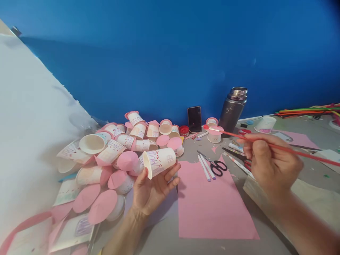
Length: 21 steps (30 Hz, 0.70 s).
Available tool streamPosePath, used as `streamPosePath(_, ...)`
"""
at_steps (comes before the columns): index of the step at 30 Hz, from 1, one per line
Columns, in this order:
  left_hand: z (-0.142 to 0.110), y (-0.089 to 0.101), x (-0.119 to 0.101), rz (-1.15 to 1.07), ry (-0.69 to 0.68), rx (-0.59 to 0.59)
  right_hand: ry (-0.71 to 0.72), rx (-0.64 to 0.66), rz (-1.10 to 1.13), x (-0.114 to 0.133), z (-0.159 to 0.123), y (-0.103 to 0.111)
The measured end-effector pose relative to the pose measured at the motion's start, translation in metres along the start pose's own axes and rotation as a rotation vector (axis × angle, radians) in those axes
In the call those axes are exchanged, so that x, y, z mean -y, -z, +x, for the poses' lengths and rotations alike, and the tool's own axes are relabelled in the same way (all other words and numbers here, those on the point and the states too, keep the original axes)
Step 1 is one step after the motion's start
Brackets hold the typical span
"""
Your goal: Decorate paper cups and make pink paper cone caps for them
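My left hand holds a white paper cup tipped on its side, its open mouth facing left. Purple scribbles and red dots mark the cup's wall. A long, thin red paintbrush is pinched in my right hand; its red-smeared tip points left. That tip appears in front of a paper cup with a pink disc, and I cannot tell whether they touch. Below my hands lies a pink paper sheet. Black-handled scissors and two white markers rest at its upper edge.
Many decorated cups with pink discs are piled on the left. A dark steel flask, a phone and a small red pot stand near the blue wall. Coloured pipe cleaners lie at far right.
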<state>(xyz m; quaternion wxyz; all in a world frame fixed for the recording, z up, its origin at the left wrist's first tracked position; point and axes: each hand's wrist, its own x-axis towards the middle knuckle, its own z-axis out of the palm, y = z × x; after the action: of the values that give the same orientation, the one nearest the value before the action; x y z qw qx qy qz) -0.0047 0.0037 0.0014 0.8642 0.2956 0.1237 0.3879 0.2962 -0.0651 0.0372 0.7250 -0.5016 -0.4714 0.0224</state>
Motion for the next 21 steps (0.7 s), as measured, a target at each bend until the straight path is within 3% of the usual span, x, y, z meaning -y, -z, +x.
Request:
streamPosePath(3,0.001,-0.001,-0.001,-0.06,0.021,-0.012,0.004,0.095,-0.088,-0.006,0.002,-0.003)
streamPosePath(6,0.001,-0.001,-0.002,-0.107,0.02,0.002,-0.072,0.077,-0.149,-0.007,0.015,-0.002)
streamPosePath(9,0.001,0.001,-0.003,-0.131,0.03,0.003,-0.031,0.09,-0.225,0.003,0.045,-0.003)
streamPosePath(11,0.001,0.001,-0.005,-0.134,0.028,-0.012,-0.006,0.189,-0.288,0.01,0.073,-0.014)
streamPosePath(13,0.001,-0.001,-0.005,-0.113,0.022,-0.052,0.006,0.299,-0.424,0.014,0.102,-0.036)
streamPosePath(16,0.002,-0.003,-0.003,-0.058,0.011,-0.118,-0.013,0.481,-0.548,0.007,0.132,-0.087)
streamPosePath(21,0.005,0.002,-0.003,-0.051,-0.015,-0.162,-0.04,0.64,-0.584,-0.02,0.133,-0.163)
